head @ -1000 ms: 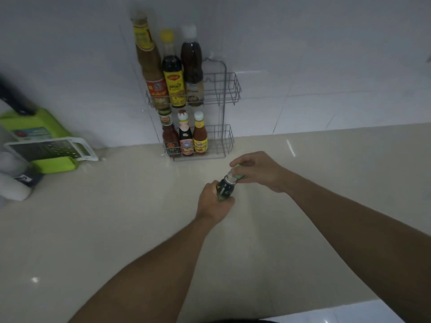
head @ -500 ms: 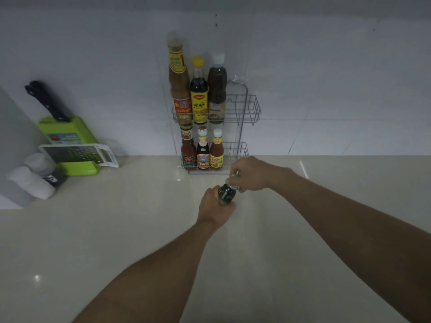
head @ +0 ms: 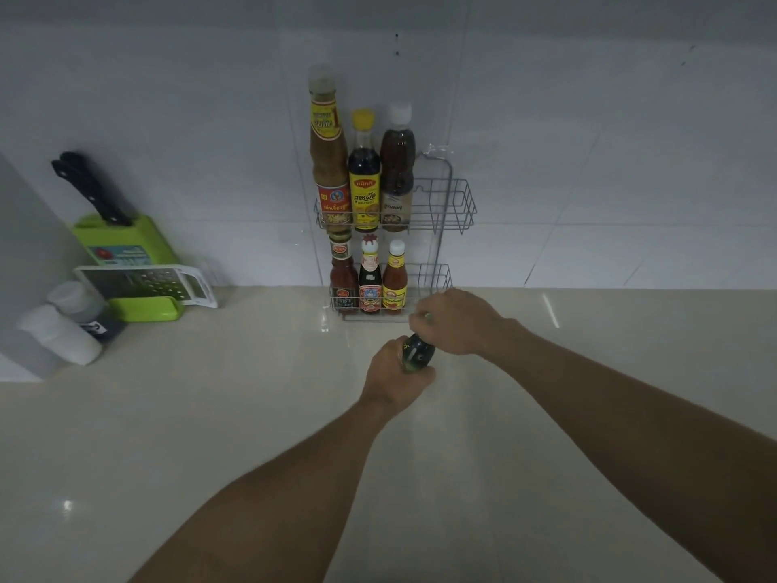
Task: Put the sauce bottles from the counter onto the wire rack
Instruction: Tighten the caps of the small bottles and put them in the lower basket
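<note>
A small dark sauce bottle (head: 416, 353) with a green cap is held over the counter just in front of the wire rack (head: 456, 204). My left hand (head: 395, 378) wraps its body from below. My right hand (head: 456, 319) closes over its cap, which is mostly hidden. The two-tier rack hangs on the white tiled wall. Its upper shelf carries three tall bottles (head: 365, 174) at the left, and its lower shelf carries three short bottles (head: 369, 275). The right part of both shelves holds nothing.
A green knife block (head: 126, 241) with black handles and a white grater (head: 147, 281) stand at the back left of the beige counter (head: 210, 414). Two white shakers (head: 63, 326) stand beside them, next to a grey panel at the far left.
The view has tilted up, so the rack sits lower and more central. Both hands have stayed on the bottle and edged closer to the rack's lower shelf.
</note>
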